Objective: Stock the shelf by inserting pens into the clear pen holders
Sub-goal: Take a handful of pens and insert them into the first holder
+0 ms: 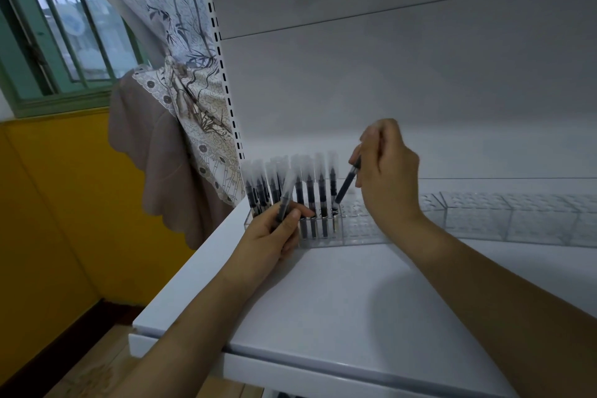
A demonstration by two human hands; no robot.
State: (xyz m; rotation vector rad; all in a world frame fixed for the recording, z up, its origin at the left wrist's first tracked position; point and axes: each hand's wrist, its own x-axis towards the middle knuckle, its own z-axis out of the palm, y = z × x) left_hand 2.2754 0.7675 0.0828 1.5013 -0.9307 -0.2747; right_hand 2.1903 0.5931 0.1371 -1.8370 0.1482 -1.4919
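Right hand seating a pen

The right hand (386, 171) is pinching a pen (346, 184), tilted, tip entering the clear holder (355, 229); the left hand (274, 236) is gripping spare pens (286, 200) beside it.

Clear pen holders (478, 216) cut off at right edge; pen caps (318, 161) blurred.

Two hands, left (274, 233) and right (387, 171), each held one pen; perhaps fifteen pens (310, 200) stood in the clear holders (484, 213).
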